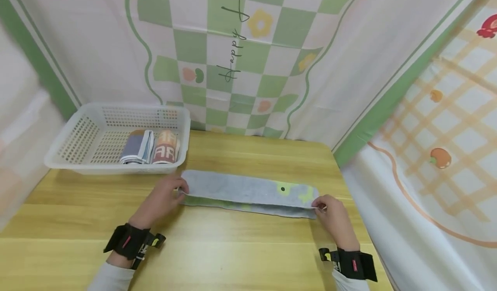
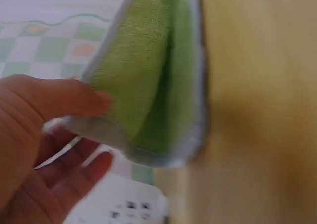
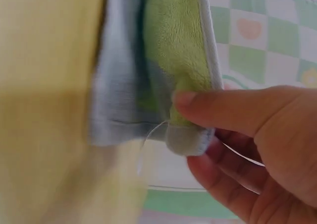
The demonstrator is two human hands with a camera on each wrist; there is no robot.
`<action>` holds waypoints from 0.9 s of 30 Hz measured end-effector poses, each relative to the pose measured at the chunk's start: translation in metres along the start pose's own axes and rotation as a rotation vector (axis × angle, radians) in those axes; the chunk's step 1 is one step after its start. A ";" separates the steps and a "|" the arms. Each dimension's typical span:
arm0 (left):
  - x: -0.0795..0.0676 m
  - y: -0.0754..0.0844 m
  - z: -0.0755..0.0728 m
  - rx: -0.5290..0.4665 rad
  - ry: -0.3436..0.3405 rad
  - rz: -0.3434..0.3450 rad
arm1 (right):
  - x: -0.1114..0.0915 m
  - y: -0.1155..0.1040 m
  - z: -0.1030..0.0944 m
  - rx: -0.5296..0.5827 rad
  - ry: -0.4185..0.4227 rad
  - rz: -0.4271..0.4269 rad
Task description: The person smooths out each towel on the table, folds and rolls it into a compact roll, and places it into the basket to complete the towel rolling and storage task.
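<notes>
A blue-grey towel (image 1: 233, 187) with a green inner side lies folded into a long strip across the wooden table. Its upper layer is lifted along the near edge, so a gap shows between the layers. My left hand (image 1: 165, 198) pinches the left corner of that layer; in the left wrist view the thumb lies over the green side of the towel (image 2: 133, 65). At the other end, my right hand (image 1: 335, 217) pinches the right corner. The right wrist view shows a loose thread (image 3: 148, 135) hanging from the towel (image 3: 173, 35) beside the thumb.
A white plastic basket (image 1: 112, 167) stands at the table's back left, holding a folded blue-grey cloth (image 1: 133, 147) and a rolled orange and brown cloth (image 1: 166, 147). Patterned curtains (image 1: 256, 66) hang behind the wooden table (image 1: 233, 256) and along its sides.
</notes>
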State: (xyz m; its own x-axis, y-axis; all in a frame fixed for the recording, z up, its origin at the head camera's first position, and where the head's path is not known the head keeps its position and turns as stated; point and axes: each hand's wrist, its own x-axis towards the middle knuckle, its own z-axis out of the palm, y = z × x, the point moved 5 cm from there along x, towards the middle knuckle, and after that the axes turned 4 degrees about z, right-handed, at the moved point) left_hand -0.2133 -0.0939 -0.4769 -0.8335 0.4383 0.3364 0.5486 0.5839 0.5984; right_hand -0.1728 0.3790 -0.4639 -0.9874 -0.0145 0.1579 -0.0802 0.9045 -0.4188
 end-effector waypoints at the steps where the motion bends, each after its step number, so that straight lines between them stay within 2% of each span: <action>1: -0.002 -0.003 0.003 0.006 -0.029 -0.009 | -0.001 0.003 0.004 -0.003 -0.039 0.018; 5: -0.011 -0.011 0.012 0.034 -0.127 -0.042 | -0.003 0.013 0.021 -0.016 -0.159 0.083; 7: -0.014 -0.012 0.013 0.045 -0.141 -0.054 | -0.004 0.015 0.024 -0.012 -0.180 0.088; 10: -0.014 -0.010 0.014 0.066 -0.129 -0.042 | -0.004 0.013 0.022 -0.004 -0.178 0.076; 14: -0.004 -0.001 0.020 0.102 -0.114 0.002 | -0.002 0.005 0.016 0.020 -0.180 0.046; 18: 0.014 0.007 0.029 0.129 -0.097 0.023 | 0.012 -0.003 0.016 0.030 -0.165 0.009; 20: 0.021 0.008 0.035 0.137 -0.111 -0.001 | 0.023 -0.006 0.021 0.023 -0.181 0.004; 22: 0.024 0.005 0.041 0.146 -0.152 -0.041 | 0.033 -0.007 0.029 0.014 -0.236 0.040; 27: 0.021 -0.002 0.055 0.122 -0.241 -0.120 | 0.050 -0.004 0.049 -0.075 -0.336 0.099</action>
State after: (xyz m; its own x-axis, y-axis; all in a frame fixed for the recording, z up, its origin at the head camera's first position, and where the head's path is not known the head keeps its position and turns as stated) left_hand -0.2281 -0.0482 -0.5110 -0.8614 0.5020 0.0776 0.4630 0.7130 0.5266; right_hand -0.2287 0.3539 -0.4980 -0.9807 -0.0535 -0.1881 0.0157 0.9371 -0.3487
